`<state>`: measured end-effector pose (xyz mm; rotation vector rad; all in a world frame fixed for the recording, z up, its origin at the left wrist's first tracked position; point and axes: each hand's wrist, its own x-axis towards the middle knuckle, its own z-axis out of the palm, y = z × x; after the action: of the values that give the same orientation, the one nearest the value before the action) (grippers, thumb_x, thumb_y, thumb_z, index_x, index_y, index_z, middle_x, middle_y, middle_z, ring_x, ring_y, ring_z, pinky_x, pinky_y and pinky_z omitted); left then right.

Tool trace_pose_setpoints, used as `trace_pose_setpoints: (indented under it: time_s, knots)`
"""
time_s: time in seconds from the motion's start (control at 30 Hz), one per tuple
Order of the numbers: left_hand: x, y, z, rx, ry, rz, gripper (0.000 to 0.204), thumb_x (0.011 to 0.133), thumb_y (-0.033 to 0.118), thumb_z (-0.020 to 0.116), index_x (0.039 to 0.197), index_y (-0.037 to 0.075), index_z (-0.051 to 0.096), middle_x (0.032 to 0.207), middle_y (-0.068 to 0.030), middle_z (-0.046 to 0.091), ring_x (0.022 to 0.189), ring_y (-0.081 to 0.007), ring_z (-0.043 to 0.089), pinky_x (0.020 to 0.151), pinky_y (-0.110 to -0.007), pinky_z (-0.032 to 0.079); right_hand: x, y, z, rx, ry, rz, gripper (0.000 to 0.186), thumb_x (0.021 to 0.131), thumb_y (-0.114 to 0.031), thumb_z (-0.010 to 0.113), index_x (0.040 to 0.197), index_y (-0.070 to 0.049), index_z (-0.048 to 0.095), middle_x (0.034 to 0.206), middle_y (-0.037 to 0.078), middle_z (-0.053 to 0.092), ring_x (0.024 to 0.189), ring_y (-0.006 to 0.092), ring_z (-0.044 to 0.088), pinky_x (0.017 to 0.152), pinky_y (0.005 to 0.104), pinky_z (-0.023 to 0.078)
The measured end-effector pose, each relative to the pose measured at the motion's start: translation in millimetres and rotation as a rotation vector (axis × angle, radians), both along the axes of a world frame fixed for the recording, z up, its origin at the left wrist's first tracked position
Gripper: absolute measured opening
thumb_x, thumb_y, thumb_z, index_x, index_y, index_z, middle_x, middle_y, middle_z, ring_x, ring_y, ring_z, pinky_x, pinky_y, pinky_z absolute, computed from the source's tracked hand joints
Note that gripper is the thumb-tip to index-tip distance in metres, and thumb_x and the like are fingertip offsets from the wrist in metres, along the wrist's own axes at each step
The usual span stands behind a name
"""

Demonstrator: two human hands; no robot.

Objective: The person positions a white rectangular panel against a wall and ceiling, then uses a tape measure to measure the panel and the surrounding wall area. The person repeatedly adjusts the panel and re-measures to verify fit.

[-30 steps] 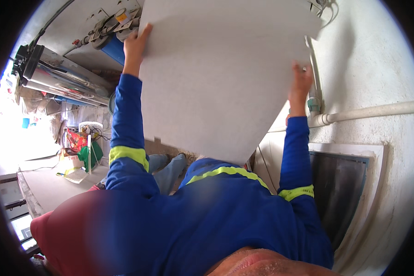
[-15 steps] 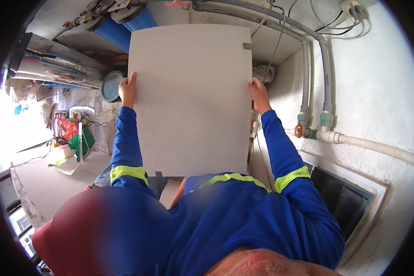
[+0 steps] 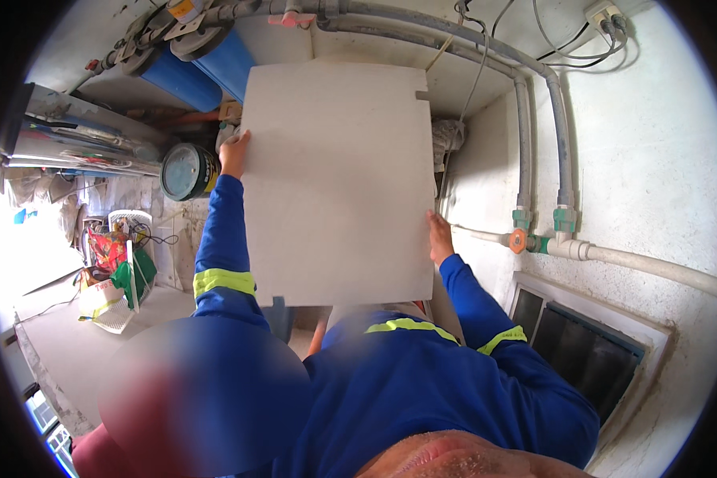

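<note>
A large flat off-white board (image 3: 338,183), with a small notch near the top of its right edge and another at its lower left, stands in front of my body. My left hand (image 3: 233,153) grips its left edge in the upper half, thumb on the near face and the other fingers mostly hidden. Lower down, my right hand (image 3: 440,237) is closed against the right edge, its fingers partly out of sight behind the board. Both arms are stretched forward in blue sleeves with yellow bands.
Blue filter housings (image 3: 223,64) hang at the upper left, above a lidded bucket (image 3: 187,171). Grey pipes (image 3: 562,135) and an orange valve (image 3: 517,240) line the right wall, over a dark framed window (image 3: 585,346). Bags and a white rack (image 3: 127,271) sit on a counter (image 3: 64,331).
My right hand has slid down the board's right edge. The board's upper left corner has shifted right and down in the picture. My left hand keeps its hold on the left edge.
</note>
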<state>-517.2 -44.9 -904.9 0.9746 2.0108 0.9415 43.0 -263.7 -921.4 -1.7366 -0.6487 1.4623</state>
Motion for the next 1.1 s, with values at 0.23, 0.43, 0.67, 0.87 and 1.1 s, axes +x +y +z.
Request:
trace_pose_setpoints:
  time_s: [0.23,0.43,0.67,0.87,1.1]
  knots:
    - [8.6,-21.9,-1.9,-0.138,0.097,-0.384,0.047,0.080,0.026,0.076,0.121,0.005,0.066,0.091,-0.0043,0.063,0.085,-0.0176,0.061,0.075,-0.031,0.049,3.5,60.4,3.7,0.112,0.018,-0.100,0.049,0.099,-0.044,0.064,0.119,0.001,0.063,0.119,0.006,0.062,0.114,0.0140,0.051,0.102,0.0329,0.039]
    - [23.7,-115.3,3.0,-0.178,-0.300,-0.044,0.039,0.091,0.043,0.074,0.096,0.005,0.067,0.075,0.0030,0.055,0.070,-0.0099,0.050,0.063,-0.029,0.043,-19.2,60.2,-7.2,0.148,0.069,-0.159,0.033,0.100,-0.037,0.063,0.103,-0.004,0.065,0.090,-0.002,0.058,0.086,0.0093,0.052,0.078,0.0298,0.044]
    - [-9.6,-87.6,-19.1,-0.094,-0.095,-0.105,0.046,0.095,0.041,0.070,0.070,0.006,0.055,0.068,0.0037,0.047,0.066,-0.0092,0.040,0.058,-0.031,0.036,-40.6,52.2,-12.1,0.151,0.116,-0.110,0.031,0.100,-0.039,0.063,0.097,-0.008,0.059,0.091,-0.001,0.057,0.087,0.0093,0.050,0.080,0.0303,0.045]
    - [-21.5,-108.6,-18.3,-0.110,-0.078,-0.110,0.042,0.096,0.035,0.069,0.067,0.011,0.052,0.066,0.0070,0.042,0.062,-0.0073,0.036,0.055,-0.029,0.032,-53.1,42.3,-42.4,0.339,-0.143,-0.030,0.029,0.101,-0.035,0.061,0.102,-0.006,0.059,0.095,0.001,0.056,0.088,0.0112,0.049,0.078,0.0317,0.043]
    - [-14.3,-98.5,-4.7,-0.046,-0.210,-0.013,0.036,0.095,0.030,0.072,0.069,0.015,0.053,0.066,0.0104,0.038,0.060,-0.0039,0.032,0.053,-0.026,0.027,-47.8,89.3,-14.9,0.278,-0.212,-0.017,0.039,0.101,-0.036,0.061,0.077,-0.012,0.042,0.076,-0.006,0.028,0.072,0.0086,0.025,0.061,0.0309,0.026]
